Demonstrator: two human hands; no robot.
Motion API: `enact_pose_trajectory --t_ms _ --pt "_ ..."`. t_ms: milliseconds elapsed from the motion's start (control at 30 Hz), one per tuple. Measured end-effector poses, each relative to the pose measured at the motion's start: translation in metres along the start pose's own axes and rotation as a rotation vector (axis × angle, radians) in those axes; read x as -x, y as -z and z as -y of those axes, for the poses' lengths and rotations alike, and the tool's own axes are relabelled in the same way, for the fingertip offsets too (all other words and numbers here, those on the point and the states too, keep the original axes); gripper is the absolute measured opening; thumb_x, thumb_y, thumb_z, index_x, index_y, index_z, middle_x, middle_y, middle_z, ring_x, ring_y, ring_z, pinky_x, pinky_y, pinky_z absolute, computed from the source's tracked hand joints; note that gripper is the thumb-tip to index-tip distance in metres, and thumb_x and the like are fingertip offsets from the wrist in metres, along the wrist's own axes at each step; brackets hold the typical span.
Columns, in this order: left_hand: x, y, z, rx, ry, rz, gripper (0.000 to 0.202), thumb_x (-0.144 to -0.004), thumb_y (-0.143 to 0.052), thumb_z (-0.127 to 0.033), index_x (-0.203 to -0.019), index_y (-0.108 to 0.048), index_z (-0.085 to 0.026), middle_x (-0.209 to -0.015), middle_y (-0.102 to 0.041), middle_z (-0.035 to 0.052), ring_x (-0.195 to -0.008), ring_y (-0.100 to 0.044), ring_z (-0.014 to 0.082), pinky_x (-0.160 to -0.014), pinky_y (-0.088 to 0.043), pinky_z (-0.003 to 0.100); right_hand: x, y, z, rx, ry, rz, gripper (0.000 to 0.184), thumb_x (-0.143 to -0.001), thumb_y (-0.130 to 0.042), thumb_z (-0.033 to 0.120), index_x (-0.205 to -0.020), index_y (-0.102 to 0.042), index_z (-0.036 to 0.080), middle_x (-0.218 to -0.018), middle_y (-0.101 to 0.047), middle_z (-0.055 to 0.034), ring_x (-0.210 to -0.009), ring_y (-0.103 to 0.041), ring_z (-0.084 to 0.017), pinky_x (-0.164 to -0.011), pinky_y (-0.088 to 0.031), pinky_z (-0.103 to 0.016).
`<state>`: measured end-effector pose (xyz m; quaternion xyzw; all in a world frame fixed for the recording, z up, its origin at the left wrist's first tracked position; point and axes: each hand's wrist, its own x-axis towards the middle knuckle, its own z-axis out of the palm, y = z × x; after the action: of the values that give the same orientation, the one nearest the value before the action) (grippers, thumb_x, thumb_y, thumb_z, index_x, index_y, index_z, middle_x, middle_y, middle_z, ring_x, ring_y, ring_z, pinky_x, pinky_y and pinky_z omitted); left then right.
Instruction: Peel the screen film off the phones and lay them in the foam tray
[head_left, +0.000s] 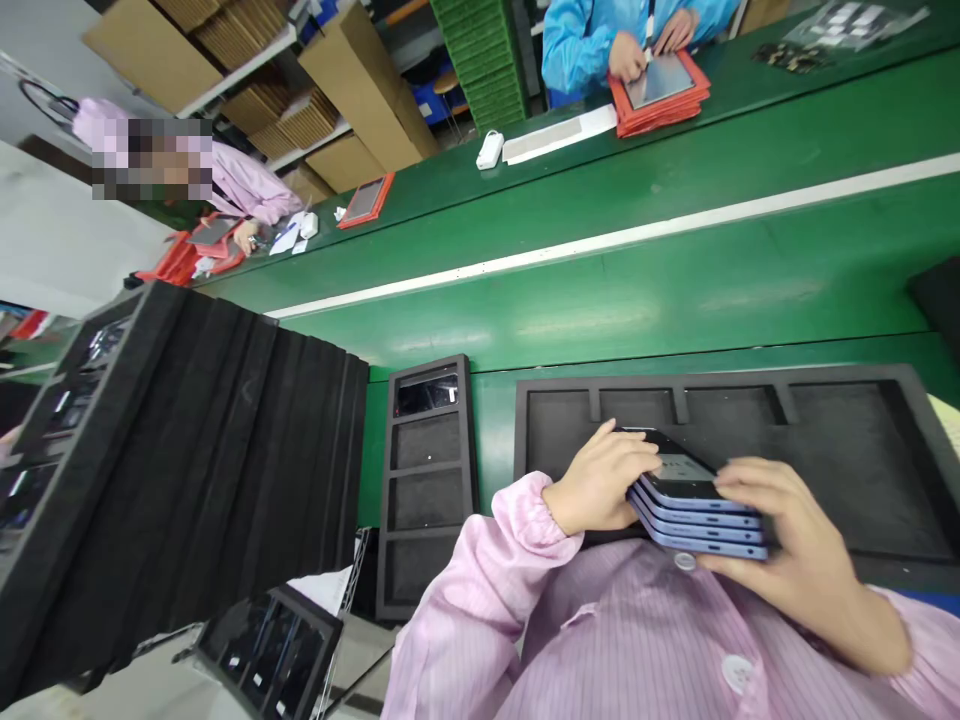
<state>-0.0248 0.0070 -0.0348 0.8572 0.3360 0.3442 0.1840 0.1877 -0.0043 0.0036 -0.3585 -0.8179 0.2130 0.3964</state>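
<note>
A stack of several blue-edged phones (697, 510) with dark screens is held against my pink-striped smock. My left hand (600, 478) grips the stack's left end, fingers curled over the top phone. My right hand (795, 545) wraps the right end, fingers spread along the edges. Just behind the stack lies a black foam tray (847, 440) with several slots along its far side.
A tall pile of black foam trays (187, 470) stands at the left, a narrow slotted tray (427, 480) beside it. Beyond runs a green conveyor (675, 270) with a white stripe. Across it, two people work at red trays (660, 95).
</note>
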Motion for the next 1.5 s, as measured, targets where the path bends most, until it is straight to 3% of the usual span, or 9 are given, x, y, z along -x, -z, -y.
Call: enact_pose_trajectory --t_ms 133,300,367,433,500,567,667,767,1500 --pt "-0.03 0.016 -0.013 -0.265 -0.153 0.232 0.021 -0.075 -0.051 -0.008 -0.091 -0.057 -0.02 -0.093 -0.066 0.0052 -0.102 -0.059 0.0246 -0.107 -0.016 0.066 0.029 0.003 0.001 0.063 -0.036 0.079 0.028 -0.081 -0.063 0.047 -0.094 -0.058 0.023 -0.089 -0.065 -0.0071 -0.079 -0.064 -0.024 -0.063 -0.055 -0.037" --pt "-0.049 0.001 -0.007 -0.342 -0.381 0.331 0.02 -0.085 -0.05 -0.013 -0.069 -0.059 -0.021 -0.084 -0.064 0.0031 -0.106 -0.056 0.0248 -0.104 -0.029 0.059 0.034 -0.029 -0.004 -0.391 -0.644 0.21 0.035 -0.077 -0.059 0.055 -0.068 -0.055 0.021 -0.064 -0.06 -0.0018 -0.056 -0.058 -0.018 -0.053 -0.052 -0.031" --pt "-0.044 -0.008 -0.002 -0.168 -0.211 0.284 0.015 -0.082 -0.053 -0.012 -0.073 -0.06 -0.021 -0.097 -0.064 0.0051 -0.112 -0.053 0.0251 -0.103 -0.033 0.055 0.026 -0.04 -0.008 -0.454 -0.75 0.182 0.037 -0.077 -0.057 0.056 -0.066 -0.049 0.022 -0.055 -0.053 0.0015 -0.048 -0.052 -0.015 -0.046 -0.049 -0.029" --pt "-0.033 -0.014 0.002 0.069 0.183 0.133 0.008 -0.078 -0.056 -0.013 -0.077 -0.058 -0.021 -0.101 -0.063 0.0062 -0.107 -0.056 0.0246 -0.098 -0.038 0.05 0.018 -0.046 -0.012 -0.513 -0.801 0.168 0.041 -0.072 -0.06 0.06 -0.07 -0.044 0.022 -0.053 -0.052 0.0032 -0.045 -0.051 -0.014 -0.041 -0.047 -0.027" --pt "-0.019 -0.018 0.002 0.228 0.544 -0.033 0.005 -0.077 -0.055 -0.015 -0.077 -0.053 -0.02 -0.086 -0.062 0.0049 -0.089 -0.06 0.0217 -0.085 -0.047 0.042 0.008 -0.047 -0.017 -0.578 -0.851 0.152 0.048 -0.065 -0.063 0.064 -0.07 -0.04 0.022 -0.052 -0.051 0.0045 -0.044 -0.051 -0.014 -0.039 -0.046 -0.026" --pt "-0.009 -0.022 0.001 0.289 0.719 -0.118 0.009 -0.081 -0.046 -0.019 -0.072 -0.046 -0.02 -0.066 -0.055 -0.0002 -0.064 -0.057 0.016 -0.064 -0.049 0.032 -0.001 -0.047 -0.021 -0.609 -0.895 0.126 0.05 -0.064 -0.061 0.067 -0.07 -0.04 0.022 -0.051 -0.05 0.005 -0.043 -0.051 -0.013 -0.04 -0.046 -0.026" --pt "-0.004 -0.028 0.001 0.37 0.815 -0.154 0.025 -0.087 -0.037 -0.028 -0.062 -0.035 -0.021 -0.05 -0.038 -0.0066 -0.046 -0.043 0.0099 -0.048 -0.039 0.023 -0.014 -0.048 -0.026 -0.599 -0.959 0.096 0.047 -0.069 -0.056 0.066 -0.067 -0.043 0.021 -0.046 -0.049 0.0053 -0.04 -0.049 -0.012 -0.041 -0.044 -0.025" --pt "-0.008 -0.031 0.001 0.429 0.87 -0.197 0.034 -0.085 -0.042 -0.036 -0.056 -0.032 -0.021 -0.051 -0.032 -0.0068 -0.051 -0.037 0.0091 -0.051 -0.036 0.022 -0.021 -0.049 -0.028 -0.574 -1.011 0.084 0.046 -0.067 -0.059 0.063 -0.062 -0.042 0.021 -0.041 -0.047 0.0056 -0.037 -0.047 -0.011 -0.039 -0.04 -0.023" --pt "-0.029 -0.022 0.0 0.558 1.093 -0.169 0.036 -0.067 -0.058 -0.025 -0.045 -0.029 -0.02 -0.046 -0.03 -0.0085 -0.049 -0.032 0.0074 -0.053 -0.027 0.024 -0.037 -0.049 -0.02 -0.463 -1.156 0.027 0.045 -0.055 -0.067 0.057 -0.052 -0.037 0.023 -0.034 -0.044 0.006 -0.032 -0.045 -0.012 -0.038 -0.038 -0.023"
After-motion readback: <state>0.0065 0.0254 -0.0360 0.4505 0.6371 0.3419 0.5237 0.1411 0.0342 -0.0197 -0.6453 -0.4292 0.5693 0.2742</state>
